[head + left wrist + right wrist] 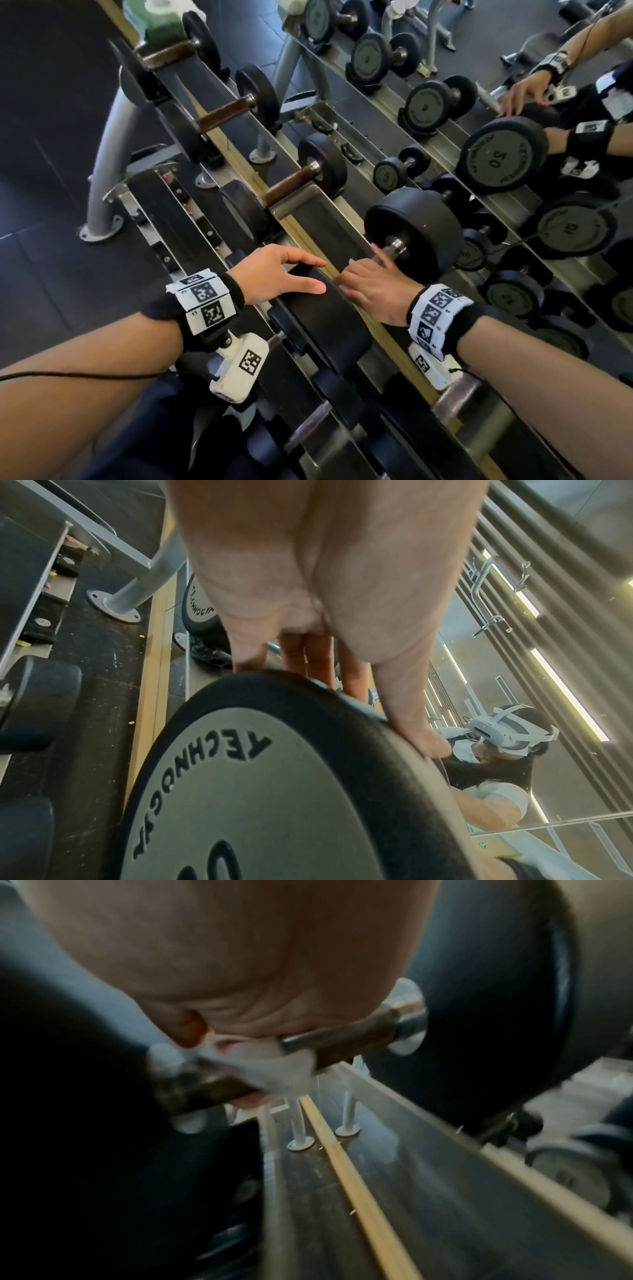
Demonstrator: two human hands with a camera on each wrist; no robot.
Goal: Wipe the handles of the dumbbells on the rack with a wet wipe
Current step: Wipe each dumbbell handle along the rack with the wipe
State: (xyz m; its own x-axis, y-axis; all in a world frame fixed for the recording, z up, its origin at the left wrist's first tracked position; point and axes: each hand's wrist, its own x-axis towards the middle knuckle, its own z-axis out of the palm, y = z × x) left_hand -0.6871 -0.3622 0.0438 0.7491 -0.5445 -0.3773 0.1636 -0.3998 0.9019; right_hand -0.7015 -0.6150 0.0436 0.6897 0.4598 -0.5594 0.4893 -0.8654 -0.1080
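A big black dumbbell lies across the rack's top rail, with its near head (325, 315) toward me and its far head (414, 229) against the mirror. My left hand (317, 275) rests on top of the near head (274, 791) with fingers and thumb (421, 723) laid straight over its rim. My right hand (363, 274) curls around the handle between the two heads. In the right wrist view a white wet wipe (274, 1064) is wrapped on the brown handle (349, 1039) under my curled right hand (240, 1047). The chrome collar (397, 245) shows past my fingertips.
More dumbbells with brown handles (291, 183) (222, 114) sit further along the rack. A green and white pack (154, 20) stands at the far end. A mirror on the right reflects the dumbbells (500, 157) and my hands. Lower-tier dumbbells (308, 428) lie below my wrists.
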